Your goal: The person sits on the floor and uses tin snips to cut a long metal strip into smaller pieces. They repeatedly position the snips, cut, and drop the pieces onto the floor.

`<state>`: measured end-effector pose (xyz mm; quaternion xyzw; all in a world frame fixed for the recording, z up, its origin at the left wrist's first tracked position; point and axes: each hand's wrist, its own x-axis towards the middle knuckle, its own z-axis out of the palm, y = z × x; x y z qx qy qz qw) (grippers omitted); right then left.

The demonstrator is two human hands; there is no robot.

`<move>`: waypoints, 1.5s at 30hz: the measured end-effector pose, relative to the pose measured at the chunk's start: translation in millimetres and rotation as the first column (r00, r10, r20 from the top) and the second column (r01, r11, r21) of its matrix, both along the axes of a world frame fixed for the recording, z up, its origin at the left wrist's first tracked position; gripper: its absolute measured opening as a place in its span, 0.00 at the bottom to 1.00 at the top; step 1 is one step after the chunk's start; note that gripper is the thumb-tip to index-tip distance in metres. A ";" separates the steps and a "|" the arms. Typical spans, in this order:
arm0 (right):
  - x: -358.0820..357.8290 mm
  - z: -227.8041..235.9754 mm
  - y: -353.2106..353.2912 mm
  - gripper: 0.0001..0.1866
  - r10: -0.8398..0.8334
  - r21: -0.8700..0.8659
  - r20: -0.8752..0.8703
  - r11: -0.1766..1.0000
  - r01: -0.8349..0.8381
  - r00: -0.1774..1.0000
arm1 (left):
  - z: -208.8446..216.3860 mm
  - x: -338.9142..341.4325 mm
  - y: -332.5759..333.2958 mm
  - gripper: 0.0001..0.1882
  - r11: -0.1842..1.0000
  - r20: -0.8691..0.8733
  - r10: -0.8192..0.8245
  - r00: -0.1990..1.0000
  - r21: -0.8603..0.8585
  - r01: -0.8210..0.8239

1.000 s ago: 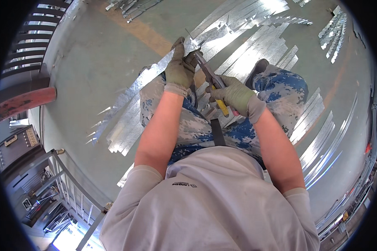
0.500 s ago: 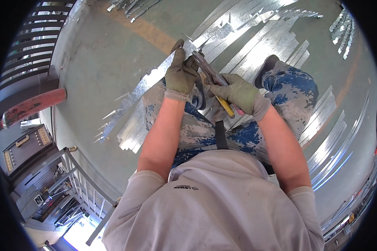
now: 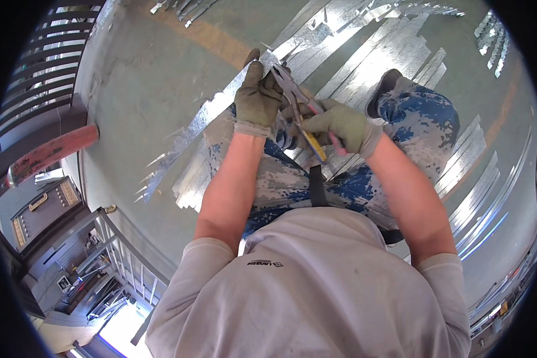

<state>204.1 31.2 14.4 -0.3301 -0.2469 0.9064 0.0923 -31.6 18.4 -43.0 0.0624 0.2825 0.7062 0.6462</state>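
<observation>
A long shiny sheet-metal strip [image 3: 207,114] with jagged, spiky cut edges runs diagonally in front of me. My left hand [image 3: 256,102], in an olive work glove, is closed around it near the middle. Gloved the same way, my right hand [image 3: 340,126] grips a pair of metal snips [image 3: 296,102] with yellow and pinkish-red handle grips. The handles are spread apart, and the jaws are parted close to the strip beside my left fingers. Whether the blades touch the metal cannot be made out.
Flat metal strips [image 3: 373,62] lie in a layer on the floor beyond my knees. More strips [image 3: 465,155] lie at the right, and twisted offcuts [image 3: 493,42] at the far right. To the left are a red cylinder [image 3: 53,154], dark slats [image 3: 51,59] and a metal railing [image 3: 125,250].
The snips' handles have spread and the jaws have parted. My right hand has shifted slightly, while my left hand keeps its hold on the strip.
</observation>
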 end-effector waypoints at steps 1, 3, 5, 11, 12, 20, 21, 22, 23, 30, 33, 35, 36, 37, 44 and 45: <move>-2.7 -0.1 -2.3 0.19 0.011 0.023 0.024 1.000 -0.012 1.000 | 2.5 1.9 0.7 0.21 1.000 0.001 -0.002 1.000 0.003 0.002; -8.4 0.3 -7.9 0.18 0.034 0.065 0.071 0.997 -0.038 0.997 | 7.8 5.5 1.4 0.22 1.000 -0.014 -0.008 1.000 -0.019 0.007; -2.6 1.8 -8.1 0.17 0.077 0.179 0.160 0.978 -0.106 0.984 | 7.9 5.7 2.8 0.22 1.000 -0.050 -0.002 0.999 0.017 0.003; 21.5 1.5 -8.9 0.18 -0.062 0.170 0.148 0.985 0.036 0.987 | 15.8 8.7 2.9 0.20 1.000 -0.026 0.013 1.000 -0.021 -0.013; 19.7 4.7 -9.0 0.18 -0.100 0.161 0.133 0.984 0.078 0.986 | 14.1 6.6 0.4 0.20 1.000 -0.028 0.014 1.000 -0.023 -0.015; 14.9 6.6 1.5 0.26 -0.270 0.097 0.038 0.959 0.265 0.962 | 27.3 -1.4 -21.8 0.21 0.951 0.108 0.209 0.972 -0.253 -0.176; 15.7 7.4 2.5 0.26 -0.271 0.092 0.027 0.959 0.267 0.962 | 30.7 -0.7 -26.0 0.21 0.958 0.135 0.205 0.969 -0.232 -0.170; 15.9 6.4 3.2 0.27 -0.271 0.120 0.006 0.956 0.268 0.963 | 33.9 -0.7 -28.1 0.21 0.964 0.160 0.200 0.967 -0.212 -0.164; 15.6 3.6 3.4 0.28 -0.271 0.149 -0.014 0.951 0.270 0.963 | 37.2 -2.4 -27.8 0.20 0.964 0.142 0.204 0.969 -0.199 -0.174; 19.7 -12.9 0.1 0.28 -0.138 0.164 0.011 0.977 0.134 0.990 | 41.7 13.3 -17.1 0.13 0.947 0.042 0.228 0.973 -0.239 -0.212; 16.7 -21.5 -2.5 0.27 -0.058 0.245 0.061 0.969 0.041 0.996 | 34.3 20.0 -9.8 0.09 0.959 0.076 0.169 0.983 -0.244 -0.146; 10.4 16.5 1.1 0.27 0.061 0.320 0.297 0.934 -0.160 0.953 | 23.8 13.5 -10.3 0.09 0.972 0.049 0.157 0.986 -0.185 -0.145; 9.4 28.2 1.8 0.27 0.085 0.340 0.372 0.914 -0.221 0.925 | 20.0 12.5 -10.1 0.09 0.979 0.037 0.145 0.989 -0.153 -0.137; 8.6 39.6 2.8 0.26 0.106 0.351 0.444 0.893 -0.281 0.890 | 22.3 14.3 -9.3 0.09 0.975 0.034 0.151 0.988 -0.169 -0.143; 16.6 6.6 -5.1 0.28 -0.005 0.160 0.020 0.987 0.001 1.000 | 20.9 11.8 -10.8 0.15 0.982 0.073 0.136 0.988 -0.144 -0.125; 17.1 12.1 -6.3 0.29 -0.037 0.069 -0.065 0.997 0.041 0.997 | 21.3 12.2 -10.6 0.16 0.984 0.088 0.128 0.988 -0.134 -0.115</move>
